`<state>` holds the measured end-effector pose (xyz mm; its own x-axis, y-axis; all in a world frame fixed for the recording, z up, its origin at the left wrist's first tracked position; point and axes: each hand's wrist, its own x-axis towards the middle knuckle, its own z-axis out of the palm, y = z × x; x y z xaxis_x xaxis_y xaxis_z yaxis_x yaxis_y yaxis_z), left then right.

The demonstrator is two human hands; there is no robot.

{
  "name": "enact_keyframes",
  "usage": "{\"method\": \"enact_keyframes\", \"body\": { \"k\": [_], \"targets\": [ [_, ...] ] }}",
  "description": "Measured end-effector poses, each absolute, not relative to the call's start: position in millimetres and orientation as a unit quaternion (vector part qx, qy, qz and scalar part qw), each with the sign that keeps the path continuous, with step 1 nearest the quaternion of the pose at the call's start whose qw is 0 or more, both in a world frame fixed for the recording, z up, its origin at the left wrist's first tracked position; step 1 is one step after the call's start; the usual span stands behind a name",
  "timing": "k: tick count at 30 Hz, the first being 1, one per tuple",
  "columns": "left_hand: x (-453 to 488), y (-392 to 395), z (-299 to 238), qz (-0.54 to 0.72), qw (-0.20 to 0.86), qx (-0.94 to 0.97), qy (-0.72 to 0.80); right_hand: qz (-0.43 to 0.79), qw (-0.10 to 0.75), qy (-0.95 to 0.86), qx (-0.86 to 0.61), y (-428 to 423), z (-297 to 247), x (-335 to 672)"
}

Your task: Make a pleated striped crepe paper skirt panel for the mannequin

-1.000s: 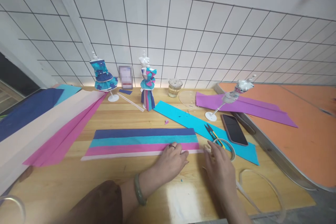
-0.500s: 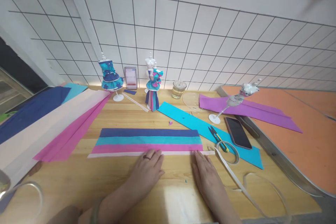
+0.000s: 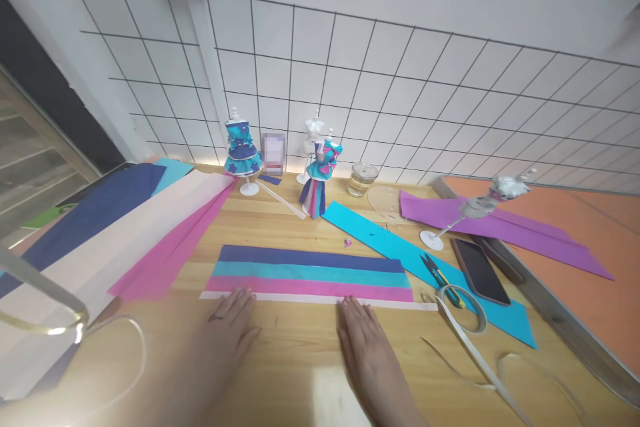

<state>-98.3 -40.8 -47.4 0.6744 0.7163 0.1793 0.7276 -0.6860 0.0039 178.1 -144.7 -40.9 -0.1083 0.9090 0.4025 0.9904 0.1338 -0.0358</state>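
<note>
A flat band of crepe-like material in navy, teal and pink stripes [image 3: 310, 273] lies across the wooden table, with a narrow white strip [image 3: 300, 299] along its near edge. My left hand [image 3: 225, 330] rests near the band's left end, fingers stretched flat over the white strip and pink edge, slightly blurred. Right of the band's middle, my right hand [image 3: 369, 343] lies palm down, fingertips on the same strip. Neither hand grips anything. Beyond the strip's right end is a roll of white tape [image 3: 480, 317], its loose tail running toward me, partly over yellow-handled thread snips [image 3: 445, 283].
Small mannequins stand behind, one in a blue dress [image 3: 243, 150], another in a striped skirt [image 3: 320, 173]. A glass [image 3: 363, 180] stands near the wall. A phone [image 3: 480, 270] and a bright blue sheet [image 3: 357, 227] lie right; pale sheets [image 3: 125, 230] and clear-rimmed glasses [image 3: 80, 320] are left.
Both my hands have slid left along the white strip, the left one farther, to near the band's left end. The whole view has shifted, so the scene sits farther right.
</note>
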Motion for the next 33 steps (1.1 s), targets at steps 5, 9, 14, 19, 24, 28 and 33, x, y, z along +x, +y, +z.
{"method": "enact_keyframes", "body": {
  "k": [5, 9, 14, 19, 24, 28, 33],
  "targets": [
    [-121.7, -37.6, -48.9, -0.067, 0.054, -0.885, -0.457, -0.111, 0.187, -0.763, -0.608, -132.6, -39.1, 145.9],
    [-132.0, -39.0, -48.4, -0.058, 0.053, -0.875, -0.478, -0.101, 0.190, -0.767, -0.604, -129.3, -37.7, 133.5],
    [-140.6, -43.6, -50.7, -0.052, 0.038, -0.876, -0.478, -0.102, 0.159, -0.720, -0.668, -140.6, -42.2, 162.9],
    [-147.1, -43.9, -57.6, -0.036, 0.027, -0.882, -0.470, -0.103, 0.096, -0.652, -0.745, -164.1, -50.8, 223.7],
    [-146.8, -42.4, -63.5, -0.045, 0.044, -0.879, -0.473, -0.127, 0.066, -0.605, -0.783, -179.1, -56.8, 269.8],
    [-145.0, -43.6, -62.6, -0.058, 0.052, -0.877, -0.474, -0.153, 0.067, -0.597, -0.785, -179.0, -60.6, 279.1],
    [-145.9, -42.5, -63.3, -0.070, 0.043, -0.874, -0.480, -0.155, 0.076, -0.606, -0.777, -172.6, -61.7, 267.8]
  ]
}}
